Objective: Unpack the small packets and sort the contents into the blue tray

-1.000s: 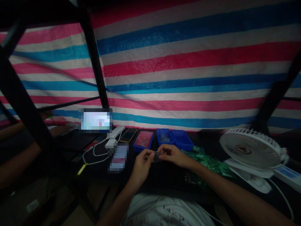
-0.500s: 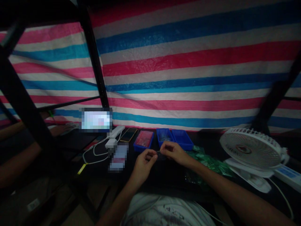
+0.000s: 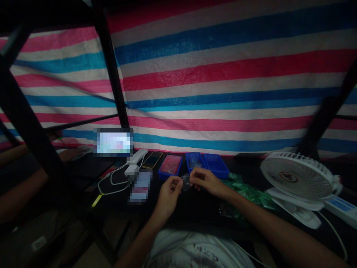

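Between my hands is a small clear plastic bag point(image 3: 186, 182), dim and hard to make out in detail. My left hand point(image 3: 169, 191) pinches its left edge between thumb and fingers. On the other side, my right hand point(image 3: 205, 180) is closed on the right edge. Just beyond them stand a blue tray point(image 3: 163, 175) with reddish and small shiny contents, a second blue tray point(image 3: 192, 155) with clear pieces in it, and a third blue tray point(image 3: 217, 163). A pile of green plastic packets point(image 3: 251, 191) lies beside my right forearm.
A white clip fan point(image 3: 295, 178) stands at the right. Left of the trays are a phone point(image 3: 152, 160), a white power strip point(image 3: 138, 156) with cables, and a blurred lit screen point(image 3: 113, 143). Another person's arm point(image 3: 25, 186) reaches in at the far left, behind a black metal post point(image 3: 36, 137).
The clear bag now shows more plainly, spread between my hands. My left hand has shifted slightly left; my right hand stays almost in place.
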The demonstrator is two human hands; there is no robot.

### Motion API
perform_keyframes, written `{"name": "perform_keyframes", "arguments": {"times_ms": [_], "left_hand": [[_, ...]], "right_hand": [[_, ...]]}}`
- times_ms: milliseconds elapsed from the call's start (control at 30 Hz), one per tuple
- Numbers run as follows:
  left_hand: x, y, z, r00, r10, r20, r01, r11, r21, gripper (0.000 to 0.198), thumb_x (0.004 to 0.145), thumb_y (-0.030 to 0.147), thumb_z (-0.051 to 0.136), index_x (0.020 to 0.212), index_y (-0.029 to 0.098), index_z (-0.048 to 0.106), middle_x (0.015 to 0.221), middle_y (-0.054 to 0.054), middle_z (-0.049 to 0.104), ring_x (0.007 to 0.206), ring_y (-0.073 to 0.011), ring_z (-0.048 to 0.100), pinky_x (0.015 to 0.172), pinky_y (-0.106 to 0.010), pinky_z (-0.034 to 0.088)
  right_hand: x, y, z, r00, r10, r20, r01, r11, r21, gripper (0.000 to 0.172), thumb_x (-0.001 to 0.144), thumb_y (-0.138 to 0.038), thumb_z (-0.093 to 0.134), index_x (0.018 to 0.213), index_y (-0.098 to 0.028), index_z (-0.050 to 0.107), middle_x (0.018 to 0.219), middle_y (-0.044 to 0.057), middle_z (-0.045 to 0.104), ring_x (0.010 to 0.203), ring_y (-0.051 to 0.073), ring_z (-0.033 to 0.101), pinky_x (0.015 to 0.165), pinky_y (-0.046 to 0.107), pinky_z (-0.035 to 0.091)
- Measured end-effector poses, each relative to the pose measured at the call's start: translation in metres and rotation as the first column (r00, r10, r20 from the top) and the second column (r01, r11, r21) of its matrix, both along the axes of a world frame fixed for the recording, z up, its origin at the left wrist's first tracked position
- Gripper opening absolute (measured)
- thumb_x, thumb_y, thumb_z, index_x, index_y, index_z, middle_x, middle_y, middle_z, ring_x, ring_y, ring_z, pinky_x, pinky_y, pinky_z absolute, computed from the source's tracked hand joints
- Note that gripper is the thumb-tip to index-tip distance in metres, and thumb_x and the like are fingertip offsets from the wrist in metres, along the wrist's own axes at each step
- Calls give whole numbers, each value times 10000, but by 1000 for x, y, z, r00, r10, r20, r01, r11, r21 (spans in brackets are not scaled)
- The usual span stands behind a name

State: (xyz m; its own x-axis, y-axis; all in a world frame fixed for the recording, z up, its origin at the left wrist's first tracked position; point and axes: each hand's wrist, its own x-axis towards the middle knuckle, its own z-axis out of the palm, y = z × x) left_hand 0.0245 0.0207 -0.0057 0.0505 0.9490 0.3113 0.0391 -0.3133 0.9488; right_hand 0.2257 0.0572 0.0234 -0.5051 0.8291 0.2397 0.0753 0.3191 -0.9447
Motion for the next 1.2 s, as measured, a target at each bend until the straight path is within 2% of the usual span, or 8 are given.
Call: {"name": "perform_keyframes", "arguments": {"times_ms": [167,367,567,800,967,1200], "left_hand": [[0,0,1,999,25,-24,-26,999,-18,312,860,484,680,882,174,658,699,3,602,597,-128,529,560,-223,403],[2,-1,2,999,-33,30,34,999,-25,302,865,475,670,870,176,626,735,1,602,609,-121,542,550,-214,409],[1,0,1,998,-59,20,59,998,2,290,875,466,666,866,178,634,732,13,583,610,-115,539,564,-216,422],[1,1,-1,999,-46,13,46,999,-16,282,872,457,666,892,177,642,765,-3,609,620,-124,538,565,-219,415],[1,0,0,998,-70,-6,70,998,2,260,884,433,656,882,173,649,771,-4,603,651,-129,546,582,-220,420],[0,0,-1,999,-30,-16,30,1000,-8,290,885,460,654,905,171,660,742,-3,600,639,-132,544,581,-222,422]], "right_hand": [[1,0,-1,1000,-9,28,8,1000,16,354,857,-524,714,847,-183,619,776,13,661,604,129,557,545,246,448],[0,1,-4,998,-13,61,10,998,60,358,855,-534,712,831,-188,621,754,-8,594,605,126,531,552,246,434],[0,1,-7,999,1,33,-2,1000,25,361,879,-548,685,914,-195,621,785,-10,602,598,119,533,555,243,434],[0,1,-7,998,18,58,-21,999,48,361,905,-538,663,878,-181,616,766,-10,594,593,110,525,554,233,418],[-1,1,-7,1000,3,29,-4,999,36,360,892,-543,675,941,-192,614,772,-26,562,576,104,517,533,231,410],[1,5,-11,999,20,47,-21,1000,16,368,887,-531,688,903,-177,589,746,-28,572,556,91,514,509,212,405]]}}
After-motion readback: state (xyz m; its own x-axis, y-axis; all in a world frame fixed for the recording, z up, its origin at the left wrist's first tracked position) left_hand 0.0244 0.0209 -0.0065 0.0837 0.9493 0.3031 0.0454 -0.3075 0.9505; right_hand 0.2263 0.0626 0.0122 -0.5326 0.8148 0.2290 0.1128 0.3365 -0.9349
